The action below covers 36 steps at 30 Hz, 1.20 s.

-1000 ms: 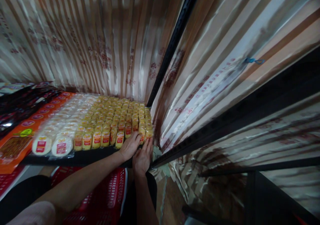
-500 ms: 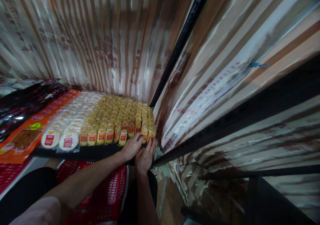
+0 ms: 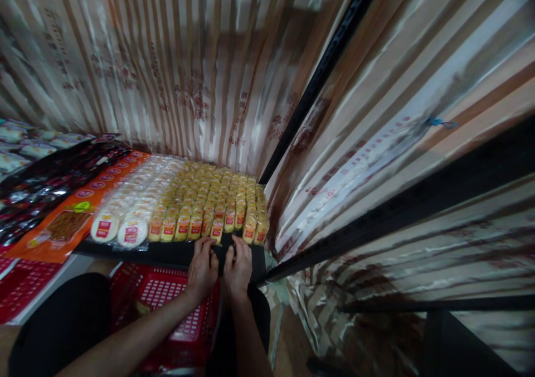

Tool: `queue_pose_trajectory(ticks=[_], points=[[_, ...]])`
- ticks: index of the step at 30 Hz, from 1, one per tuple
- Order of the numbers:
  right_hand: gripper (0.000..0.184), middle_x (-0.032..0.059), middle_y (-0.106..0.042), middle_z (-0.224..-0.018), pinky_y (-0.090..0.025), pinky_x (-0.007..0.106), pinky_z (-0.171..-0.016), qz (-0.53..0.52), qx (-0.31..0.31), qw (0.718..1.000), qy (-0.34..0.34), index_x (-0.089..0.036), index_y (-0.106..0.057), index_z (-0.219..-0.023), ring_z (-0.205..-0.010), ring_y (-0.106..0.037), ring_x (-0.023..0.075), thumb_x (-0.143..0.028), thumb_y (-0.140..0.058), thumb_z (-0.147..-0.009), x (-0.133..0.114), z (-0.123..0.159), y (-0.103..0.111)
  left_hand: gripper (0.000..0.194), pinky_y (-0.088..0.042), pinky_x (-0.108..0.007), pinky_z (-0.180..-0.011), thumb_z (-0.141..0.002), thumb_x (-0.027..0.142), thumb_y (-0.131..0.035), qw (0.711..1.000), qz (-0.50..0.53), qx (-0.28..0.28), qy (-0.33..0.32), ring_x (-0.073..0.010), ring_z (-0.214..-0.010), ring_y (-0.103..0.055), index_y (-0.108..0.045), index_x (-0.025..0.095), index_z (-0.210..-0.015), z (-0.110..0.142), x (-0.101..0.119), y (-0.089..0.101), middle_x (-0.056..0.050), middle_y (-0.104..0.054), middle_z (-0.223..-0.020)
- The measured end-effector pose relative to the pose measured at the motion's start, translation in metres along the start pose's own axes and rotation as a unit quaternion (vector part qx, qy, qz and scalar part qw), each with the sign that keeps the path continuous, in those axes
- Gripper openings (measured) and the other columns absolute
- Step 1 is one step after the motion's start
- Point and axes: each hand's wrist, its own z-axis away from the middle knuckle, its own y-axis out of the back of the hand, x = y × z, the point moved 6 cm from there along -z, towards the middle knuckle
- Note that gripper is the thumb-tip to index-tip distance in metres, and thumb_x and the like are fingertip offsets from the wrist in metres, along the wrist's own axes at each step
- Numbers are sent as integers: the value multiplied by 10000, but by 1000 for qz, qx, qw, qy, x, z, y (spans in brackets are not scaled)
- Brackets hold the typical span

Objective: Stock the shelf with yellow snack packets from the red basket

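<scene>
Rows of small yellow wrapped snack packets (image 3: 196,198) with red labels stand on a black shelf (image 3: 167,251). My left hand (image 3: 203,268) is at the shelf's front edge, its bent fingertips by the foot of one front packet (image 3: 216,231). The thumb is apart from the fingers, and nothing shows between them. Beside it, my right hand (image 3: 238,265) has loosely bent fingers over the shelf edge, holding nothing visible. Its fingertips are in front of a short gap in the rows, just left of two packets (image 3: 254,229) standing further forward.
Left of the yellow packets are round white wrapped snacks (image 3: 132,232), an orange bag (image 3: 58,229) and dark shiny packs (image 3: 45,182). A red basket (image 3: 196,321) sits below the shelf between my legs. Striped sheeting (image 3: 200,59) and a black post (image 3: 317,87) stand behind.
Both hands have left the two right-end packets and drawn back toward the shelf edge. My left hand has shifted left. The view has turned slightly left.
</scene>
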Motion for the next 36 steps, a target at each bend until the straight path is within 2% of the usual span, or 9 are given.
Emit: queue_pose_trajectory(ticks=[6, 14, 17, 20, 23, 26, 29, 33, 36], points=[[402, 111, -659, -1022, -463, 340, -824, 2, -83, 992, -97, -115, -561, -1196, -929, -582, 213, -254, -414, -849, -5, -10, -34, 311, -512, -386, -871, -764, 69, -396, 998, 35, 8, 43, -201, -993, -578, -522, 172, -1030, -6, -17, -4, -99, -550, -1042], [435, 70, -666, -977, -490, 292, -746, -111, -64, 972, -199, -155, -564, -1189, -849, -627, 181, -328, -499, -795, 13, -8, -37, 299, -510, -375, -836, -801, 139, -413, 995, 69, -12, 70, -199, -934, -588, -526, 163, -1077, -9, -18, -4, -92, -583, -992], [420, 84, -649, -1014, -500, 273, -728, -165, -38, 966, -195, -153, -565, -1180, -860, -633, 167, -329, -493, -805, 13, -6, -30, 338, -518, -341, -786, -821, 192, -421, 993, 78, -20, 88, -175, -824, -597, -517, 139, -1141, -14, -14, -6, -83, -585, -949], [393, 103, -637, -1039, -508, 268, -705, -182, -7, 966, -186, -153, -572, -1160, -878, -632, 168, -315, -480, -814, 16, -7, -20, 347, -518, -303, -718, -843, 270, -447, 989, 85, -63, 106, -152, -732, -595, -536, 135, -1150, -25, -11, -13, -66, -596, -918], [358, 105, -637, -1035, -513, 277, -714, -177, 2, 969, -174, -156, -582, -1125, -878, -631, 170, -309, -472, -821, 20, -11, -14, 327, -500, -268, -649, -837, 317, -487, 983, 88, -117, 111, -142, -687, -590, -576, 138, -1096, -39, -7, -24, -43, -603, -862], [327, 107, -636, -1035, -515, 282, -728, -172, -1, 973, -153, -156, -587, -1092, -885, -624, 168, -308, -448, -838, 22, -16, -10, 267, -479, -246, -607, -823, 297, -512, 978, 98, -138, 120, -128, -625, -571, -596, 132, -1015, -51, -5, -34, -7, -583, -755], [328, 122, -623, -1067, -506, 301, -777, -138, 26, 982, -126, -144, -579, -1093, -943, -603, 175, -302, -404, -864, 23, -18, 0, 200, -477, -248, -615, -819, 259, -516, 981, 100, -123, 115, -125, -618, -564, -584, 137, -961, -58, 0, -37, 11, -563, -711], [330, 134, -623, -1027, -461, 351, -862, -54, 92, 989, -106, -127, -589, -1062, -978, -575, 191, -275, -353, -885, 27, -15, 16, 162, -494, -298, -704, -819, 183, -503, 993, 57, -84, 64, -158, -747, -592, -567, 145, -963, -63, 13, -37, -28, -597, -809], [335, 134, -627, -989, -453, 353, -862, -42, 112, 987, -110, -119, -594, -1035, -988, -565, 195, -252, -322, -891, 35, -13, 20, 158, -491, -340, -774, -819, 144, -497, 997, 10, -71, 32, -192, -843, -597, -566, 142, -961, -64, 21, -43, -69, -609, -891]])
